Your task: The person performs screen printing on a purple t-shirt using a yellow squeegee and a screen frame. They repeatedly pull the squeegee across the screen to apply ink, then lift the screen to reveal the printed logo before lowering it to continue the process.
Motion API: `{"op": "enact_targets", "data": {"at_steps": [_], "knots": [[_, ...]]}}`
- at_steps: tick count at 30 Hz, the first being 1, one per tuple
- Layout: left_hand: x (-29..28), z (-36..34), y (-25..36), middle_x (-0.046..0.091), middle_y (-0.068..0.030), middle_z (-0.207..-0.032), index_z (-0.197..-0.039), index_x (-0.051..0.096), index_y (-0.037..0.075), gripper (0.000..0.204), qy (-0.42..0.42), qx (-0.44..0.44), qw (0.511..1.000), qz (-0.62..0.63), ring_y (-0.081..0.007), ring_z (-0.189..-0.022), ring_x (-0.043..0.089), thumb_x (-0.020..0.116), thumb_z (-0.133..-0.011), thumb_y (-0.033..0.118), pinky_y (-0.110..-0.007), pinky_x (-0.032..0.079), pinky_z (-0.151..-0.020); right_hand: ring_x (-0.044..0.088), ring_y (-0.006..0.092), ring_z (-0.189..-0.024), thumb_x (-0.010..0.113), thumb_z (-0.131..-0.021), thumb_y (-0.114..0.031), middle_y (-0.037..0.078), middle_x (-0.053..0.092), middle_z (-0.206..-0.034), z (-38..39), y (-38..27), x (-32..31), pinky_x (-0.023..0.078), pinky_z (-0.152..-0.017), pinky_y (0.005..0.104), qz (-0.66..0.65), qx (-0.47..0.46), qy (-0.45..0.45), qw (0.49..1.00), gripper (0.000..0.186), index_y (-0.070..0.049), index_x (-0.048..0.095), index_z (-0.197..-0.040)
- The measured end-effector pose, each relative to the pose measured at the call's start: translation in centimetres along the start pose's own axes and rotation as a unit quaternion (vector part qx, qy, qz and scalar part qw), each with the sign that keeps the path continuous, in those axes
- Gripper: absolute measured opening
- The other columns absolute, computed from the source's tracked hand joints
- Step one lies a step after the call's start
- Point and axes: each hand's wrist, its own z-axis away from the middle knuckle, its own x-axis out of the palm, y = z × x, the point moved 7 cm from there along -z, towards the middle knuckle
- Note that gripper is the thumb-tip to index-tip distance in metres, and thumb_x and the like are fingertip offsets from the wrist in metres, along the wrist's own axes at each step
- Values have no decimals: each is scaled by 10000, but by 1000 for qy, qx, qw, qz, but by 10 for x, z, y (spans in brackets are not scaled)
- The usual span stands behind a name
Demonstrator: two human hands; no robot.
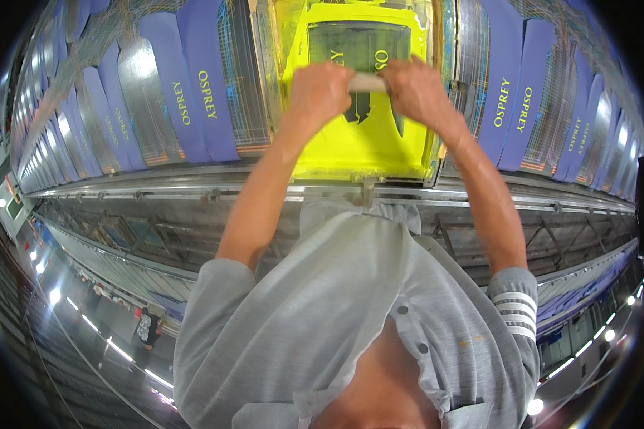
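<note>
My left hand (322,89) and my right hand (413,87) are both closed around the pale handle of a squeegee (368,83), one at each end. Only the handle's middle shows between my fists; its blade is hidden or hard to make out. Beneath lies a screen printing frame (436,154), its near part thickly coated with bright yellow ink (336,154). Towards the far side a dark mesh area (358,39) with yellow lettering shows, partly covered by my hands. Ragged dark patches break the yellow just below the squeegee.
Purple fabric pieces (168,79) with yellow lettering lie in rows on the long table left of the frame, and more purple pieces (511,86) lie to the right. A metal rail (222,191) runs along the near edge. Far off at lower left stands another person (148,327).
</note>
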Motion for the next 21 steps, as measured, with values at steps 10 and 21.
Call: {"op": "enact_targets", "data": {"at_steps": [10,21], "knots": [[51,102,32,738,-75,-1041,-1023,749,105,355,64,17,997,47,-292,-887,708,628,-698,28,-412,566,-730,563,372,-1224,751,-825,-447,214,638,-1206,91,-31,8,411,-1081,495,-314,115,-59,940,606,-13,634,-1230],[56,109,27,737,-52,-1065,-1060,761,160,377,48,4,998,46,-284,-946,700,620,-722,71,-432,558,-788,603,284,-710,631,-924,-309,180,693,-800,117,144,14,459,-694,427,-261,388,325,822,355,26,726,-992]]}}
